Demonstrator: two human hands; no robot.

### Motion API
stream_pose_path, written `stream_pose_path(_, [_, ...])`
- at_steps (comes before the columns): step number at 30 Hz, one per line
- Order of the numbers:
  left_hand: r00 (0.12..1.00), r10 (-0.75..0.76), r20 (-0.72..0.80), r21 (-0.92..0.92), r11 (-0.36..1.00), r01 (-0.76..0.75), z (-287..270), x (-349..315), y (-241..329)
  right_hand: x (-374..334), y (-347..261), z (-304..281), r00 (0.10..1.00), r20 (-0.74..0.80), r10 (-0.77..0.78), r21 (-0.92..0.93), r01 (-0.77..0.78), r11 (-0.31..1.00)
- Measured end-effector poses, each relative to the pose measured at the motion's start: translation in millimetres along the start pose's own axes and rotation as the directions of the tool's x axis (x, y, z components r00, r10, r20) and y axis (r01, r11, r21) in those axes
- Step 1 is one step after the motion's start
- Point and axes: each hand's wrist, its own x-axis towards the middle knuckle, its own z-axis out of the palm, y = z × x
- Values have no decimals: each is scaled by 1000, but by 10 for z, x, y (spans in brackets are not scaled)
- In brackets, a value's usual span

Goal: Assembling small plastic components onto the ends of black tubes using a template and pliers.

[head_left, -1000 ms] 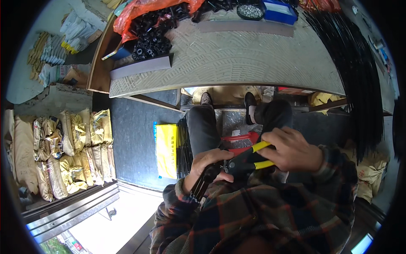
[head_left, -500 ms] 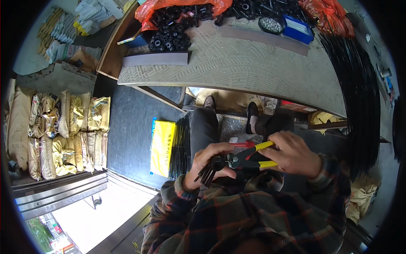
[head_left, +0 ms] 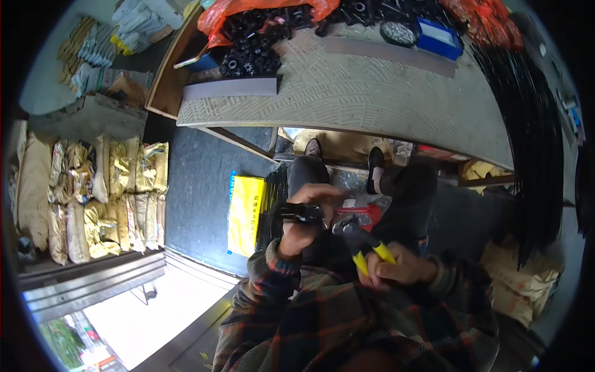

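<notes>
My left hand [head_left: 304, 230], fingers curled, grips a black bundle of short rods [head_left: 296, 213] that points left. Its far details are blurred. My right hand [head_left: 400, 266] is wrapped round the yellow handles of a pair of pliers [head_left: 356, 237]. The dark jaws of the pliers point up and left, close to the right end of the bundle, and whether they touch it I cannot tell. Behind the jaws lies a red object [head_left: 365, 212], partly hidden, between my knees.
Ahead stands a workbench [head_left: 347, 102] with heaps of black plastic parts [head_left: 251, 59], a round dish [head_left: 398, 33] and a blue box [head_left: 439, 41]. Long black rods [head_left: 527, 142] hang over its right end. A yellow package [head_left: 246, 216] lies left of my legs; wrapped bundles [head_left: 102, 195] fill the far left.
The pliers have swung so their handles point down toward me, and my right hand has come lower and closer. My left hand has turned the black bundle from downward to leftward.
</notes>
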Motion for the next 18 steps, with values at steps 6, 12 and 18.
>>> stream_pose_path(6, [994, 49, 94, 319, 945, -77, -162, -232, 16, 330, -611, -305, 719, 175, -672, -921, -122, -370])
stream_pose_path(12, [999, -41, 21, 420, 907, 29, -180, -257, 125, 580, -679, -449, 668, 523, -529, -446, -313, -838])
stream_pose_path(18, [999, -35, -24, 359, 932, 41, -183, -284, 221, 636, -602, -446, 693, 563, -450, -228, -392, -891])
